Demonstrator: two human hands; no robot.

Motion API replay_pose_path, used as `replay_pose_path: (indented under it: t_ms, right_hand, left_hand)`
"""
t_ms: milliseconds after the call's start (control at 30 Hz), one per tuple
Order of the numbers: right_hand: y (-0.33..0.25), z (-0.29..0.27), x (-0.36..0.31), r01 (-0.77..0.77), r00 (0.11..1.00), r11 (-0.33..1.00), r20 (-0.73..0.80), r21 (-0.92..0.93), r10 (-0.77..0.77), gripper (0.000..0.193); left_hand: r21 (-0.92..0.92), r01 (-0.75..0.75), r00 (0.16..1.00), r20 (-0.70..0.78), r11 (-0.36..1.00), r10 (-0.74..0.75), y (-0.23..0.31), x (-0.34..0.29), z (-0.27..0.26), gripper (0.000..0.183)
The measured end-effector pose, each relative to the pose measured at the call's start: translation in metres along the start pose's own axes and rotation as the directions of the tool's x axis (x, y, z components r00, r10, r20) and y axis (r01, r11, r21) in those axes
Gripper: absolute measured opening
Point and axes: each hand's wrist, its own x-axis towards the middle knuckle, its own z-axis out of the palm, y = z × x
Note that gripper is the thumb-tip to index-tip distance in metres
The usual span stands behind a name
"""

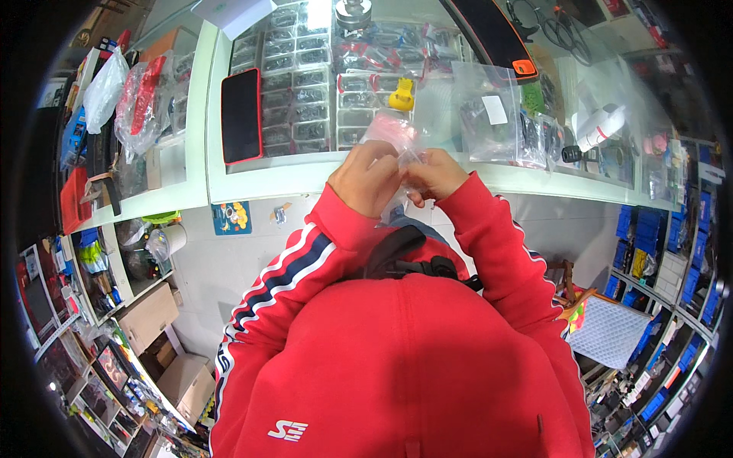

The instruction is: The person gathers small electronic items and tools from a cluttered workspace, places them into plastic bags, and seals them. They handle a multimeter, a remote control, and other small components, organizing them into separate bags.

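glass counter [294, 169] beneath, left fingers [383, 162] and right fingers [421, 175] pinch a clear plastic bag [395, 132].

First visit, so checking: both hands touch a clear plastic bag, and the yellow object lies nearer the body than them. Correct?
No: the head view shows the yellow object beyond the left hand and right hand; both touch the bag.

This looks like a small shop — rows of clear-packed goods [296, 99] lie beneath the glass tabletop [298, 166], blue packages [647, 229] line racks [643, 288] to its right — and crowded shelves [117, 262] stand to its left.
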Motion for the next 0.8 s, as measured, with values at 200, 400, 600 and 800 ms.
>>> replay_pose_path:
  t_ms: [200, 400, 600, 800]
  right_hand:
    - [0.012, 0.009, -0.015, 0.193, 0.887, 0.975, -0.443, 0.106, -0.128, 0.022]
    - [0.011, 0.010, 0.002, 0.227, 0.856, 0.942, -0.410, -0.247, -0.314, 0.020]
    - [0.029, 0.013, -0.013, 0.354, 0.892, 0.868, -0.404, 0.348, -0.202, 0.023]
    - [0.022, 0.015, -0.010, 0.306, 0.932, 0.861, -0.311, 0.407, -0.185, 0.028]
  left_hand:
    - [0.018, 0.064, 0.997, -0.052, 0.998, -0.063, 0.001, -0.002, 0.001, 0.014]
    - [-0.017, 0.085, 0.996, 0.005, 0.996, -0.085, 0.011, -0.003, 0.009, 0.014]
    - [-0.081, 0.086, 0.996, -0.017, 0.993, -0.087, 0.007, -0.002, 0.009, 0.010]
    - [-0.068, 0.019, 1.000, -0.018, 0.998, -0.020, 0.009, 0.004, 0.005, 0.008]
